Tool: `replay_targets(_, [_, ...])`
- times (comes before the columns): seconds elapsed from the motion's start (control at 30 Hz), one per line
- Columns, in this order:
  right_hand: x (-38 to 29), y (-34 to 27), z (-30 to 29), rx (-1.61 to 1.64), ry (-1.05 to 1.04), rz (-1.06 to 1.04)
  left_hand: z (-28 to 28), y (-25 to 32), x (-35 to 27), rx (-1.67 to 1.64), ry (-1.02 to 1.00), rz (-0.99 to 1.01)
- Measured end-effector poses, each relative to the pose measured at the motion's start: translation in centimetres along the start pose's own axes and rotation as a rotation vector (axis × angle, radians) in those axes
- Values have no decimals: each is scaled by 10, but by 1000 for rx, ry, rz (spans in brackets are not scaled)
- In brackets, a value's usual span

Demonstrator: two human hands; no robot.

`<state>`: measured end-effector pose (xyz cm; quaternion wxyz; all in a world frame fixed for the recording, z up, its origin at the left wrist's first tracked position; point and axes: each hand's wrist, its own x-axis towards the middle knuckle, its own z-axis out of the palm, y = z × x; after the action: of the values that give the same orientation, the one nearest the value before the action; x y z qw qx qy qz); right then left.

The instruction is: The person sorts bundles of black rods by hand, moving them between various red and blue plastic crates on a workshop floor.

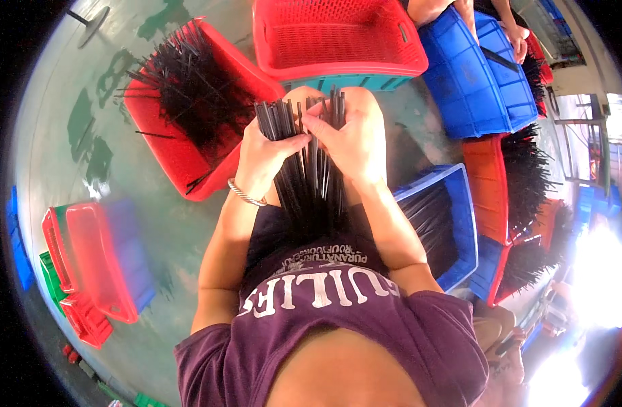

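A bundle of thin black rods (311,178) lies across my lap, its far ends fanned unevenly between my hands. My left hand (265,152) is wrapped around one side of the bundle, its thumb across the rods; a twisted bracelet circles that wrist. My right hand (351,129) grips rods on the other side, thumb and fingertips pinched near their upper ends. The near ends of the bundle are lost against my dark clothing. Just ahead on the left, a red plastic basket (163,157) holds a loose heap of black rods (199,86).
A red basket (341,51) sits on a teal crate straight ahead. Beside my right arm stands a blue crate (466,224) of black rods. Blue crates (458,76) tilt at upper right near another person's hands (517,40). Stacked baskets (97,259) stand left on the green floor.
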<state>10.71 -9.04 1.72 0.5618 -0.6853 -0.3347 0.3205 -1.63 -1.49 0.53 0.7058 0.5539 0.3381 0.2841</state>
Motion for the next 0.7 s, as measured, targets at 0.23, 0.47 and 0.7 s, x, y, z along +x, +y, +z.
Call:
replay_targets(0.23, [5, 8, 0, 64, -44, -13, 3, 2, -2, -113, -68, -29])
replay_targets(0.47, [3, 10, -2, -31, -81, -147, -4, -6, -5, -219, -96, -48])
replay_targets(0.7, [2, 7, -12, 223, -30, 86, -11, -9, 0, -197, -62, -126])
